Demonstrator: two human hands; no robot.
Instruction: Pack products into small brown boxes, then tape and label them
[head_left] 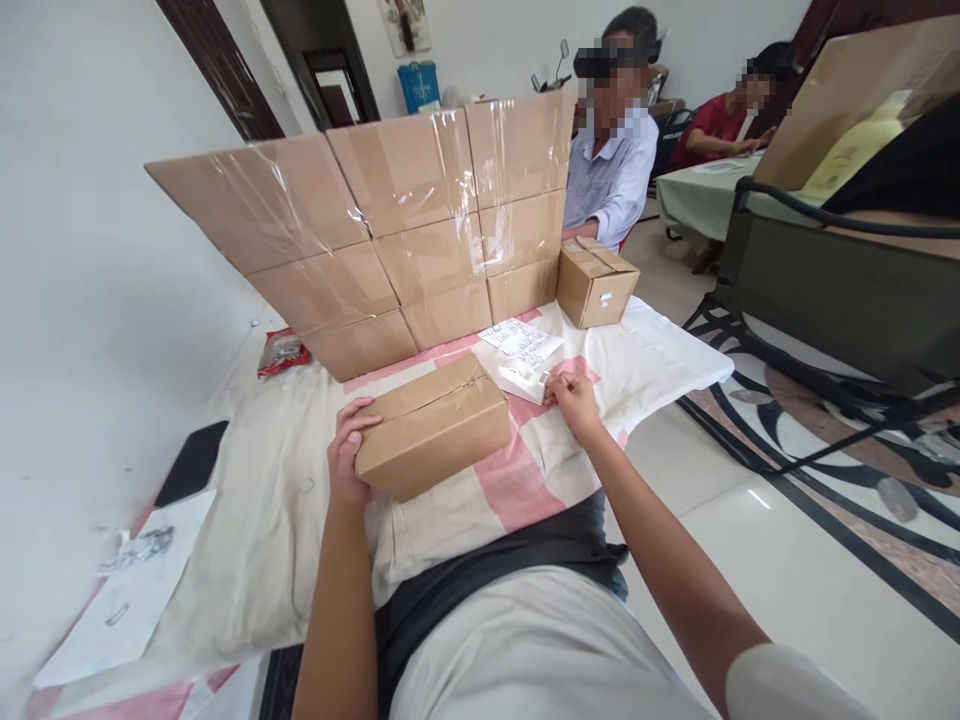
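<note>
I'm prob picking at white box [523,384], R grip [574,402] pinched tog, L grip [347,452] clamped on carton [439,425]; next move needs careful pull.

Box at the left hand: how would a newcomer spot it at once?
Find the tall cardboard wall. On its near side, the left hand touches one end of a long brown box. The smaller box by the wall's right end bears a white label; this one shows none.

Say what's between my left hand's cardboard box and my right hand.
The head view shows a small white object between the cardboard box and your right hand.
</note>
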